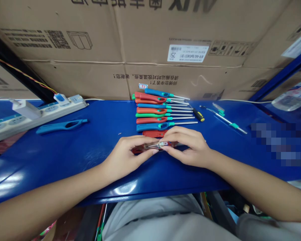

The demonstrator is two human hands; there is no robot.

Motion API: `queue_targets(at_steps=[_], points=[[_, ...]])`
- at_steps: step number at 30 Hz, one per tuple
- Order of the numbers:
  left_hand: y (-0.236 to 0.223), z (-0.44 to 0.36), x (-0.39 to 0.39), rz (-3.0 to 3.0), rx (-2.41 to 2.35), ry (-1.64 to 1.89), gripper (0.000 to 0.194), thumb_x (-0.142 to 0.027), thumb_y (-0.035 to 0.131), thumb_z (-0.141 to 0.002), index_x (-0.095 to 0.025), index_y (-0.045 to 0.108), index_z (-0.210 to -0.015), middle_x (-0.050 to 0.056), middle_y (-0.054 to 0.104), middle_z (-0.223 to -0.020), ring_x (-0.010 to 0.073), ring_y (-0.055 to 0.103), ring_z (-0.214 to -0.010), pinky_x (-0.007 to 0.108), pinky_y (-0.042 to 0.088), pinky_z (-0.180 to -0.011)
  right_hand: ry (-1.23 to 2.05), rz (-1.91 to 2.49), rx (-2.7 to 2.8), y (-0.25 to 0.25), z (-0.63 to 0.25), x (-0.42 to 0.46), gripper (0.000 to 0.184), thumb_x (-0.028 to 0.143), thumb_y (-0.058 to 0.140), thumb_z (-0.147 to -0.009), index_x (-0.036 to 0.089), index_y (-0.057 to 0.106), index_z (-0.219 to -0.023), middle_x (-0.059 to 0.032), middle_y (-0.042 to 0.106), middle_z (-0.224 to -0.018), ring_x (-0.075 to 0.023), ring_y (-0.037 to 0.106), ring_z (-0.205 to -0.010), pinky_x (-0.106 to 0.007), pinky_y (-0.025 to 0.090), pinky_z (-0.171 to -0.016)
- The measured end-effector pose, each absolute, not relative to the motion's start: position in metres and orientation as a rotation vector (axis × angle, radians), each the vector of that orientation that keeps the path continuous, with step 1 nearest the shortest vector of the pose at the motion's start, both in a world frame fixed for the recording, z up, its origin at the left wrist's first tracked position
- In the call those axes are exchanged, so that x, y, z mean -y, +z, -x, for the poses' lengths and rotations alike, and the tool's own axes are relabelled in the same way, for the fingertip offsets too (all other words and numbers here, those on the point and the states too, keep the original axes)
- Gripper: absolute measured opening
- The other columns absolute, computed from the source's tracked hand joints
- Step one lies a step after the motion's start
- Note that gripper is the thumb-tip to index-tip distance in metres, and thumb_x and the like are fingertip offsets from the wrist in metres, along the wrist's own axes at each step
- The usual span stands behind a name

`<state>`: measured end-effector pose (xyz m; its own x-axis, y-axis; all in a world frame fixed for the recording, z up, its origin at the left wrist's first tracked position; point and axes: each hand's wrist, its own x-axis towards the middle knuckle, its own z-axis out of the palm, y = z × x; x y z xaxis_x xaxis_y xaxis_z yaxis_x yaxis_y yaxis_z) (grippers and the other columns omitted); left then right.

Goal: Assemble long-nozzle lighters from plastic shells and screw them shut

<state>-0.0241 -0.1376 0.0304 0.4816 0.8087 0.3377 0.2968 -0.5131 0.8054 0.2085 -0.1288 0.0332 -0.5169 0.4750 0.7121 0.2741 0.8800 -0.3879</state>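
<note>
Both hands meet over the near middle of the blue table around one opened red gas lighter body (pixel 137 150). A clear fuel tank (pixel 152 146) shows in it, between the fingertips. My left hand (pixel 124 154) grips the body's left end, thumb on the near side. With fingers bent and thumb near the tank's right end, my right hand (pixel 188 147) holds the other side and partly hides a metal tube. Just beyond the fingers lies a red shell half (pixel 153 134), partly covered by my right hand.
Several coloured long-necked lighters (pixel 153 110) lie in a row behind the hands. A screwdriver (pixel 198 114) and a loose metal tube (pixel 230 122) are to the right. Leftward are a blue lighter shell (pixel 62 126), small screws (pixel 119 134) and a power strip (pixel 50 108). Cardboard boxes (pixel 145 36) stand behind.
</note>
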Motion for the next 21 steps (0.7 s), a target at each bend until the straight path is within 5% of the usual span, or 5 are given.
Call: queue_targets(at_steps=[6,21], points=[[0.0334,0.0243,0.1357,-2.117,-0.704,0.821,0.022,-0.024,0.06,-0.098,-0.021,0.077,-0.112,0.006,0.078,-0.111,0.0179,0.073,-0.097,0.026,0.058,-0.086,0.29,0.45,2.226,0.039,-0.2118,0.1296,0.015,0.015,0.067,-0.092,0.02,0.069,-0.106,-0.0063,0.073,-0.095,-0.0149,0.07,-0.087,-0.027,0.06,-0.08],[0.0297,0.0235,0.1343,-2.03,-0.809,0.91,0.015,-0.021,0.073,-0.087,-0.017,0.076,-0.101,0.005,0.079,-0.1,0.0174,0.075,-0.088,0.026,0.061,-0.083,0.379,0.556,2.178,0.0414,-0.2094,0.135,0.021,0.023,0.075,-0.087,0.023,0.063,-0.105,-0.0051,0.065,-0.096,-0.0157,0.064,-0.085,-0.027,0.058,-0.071]])
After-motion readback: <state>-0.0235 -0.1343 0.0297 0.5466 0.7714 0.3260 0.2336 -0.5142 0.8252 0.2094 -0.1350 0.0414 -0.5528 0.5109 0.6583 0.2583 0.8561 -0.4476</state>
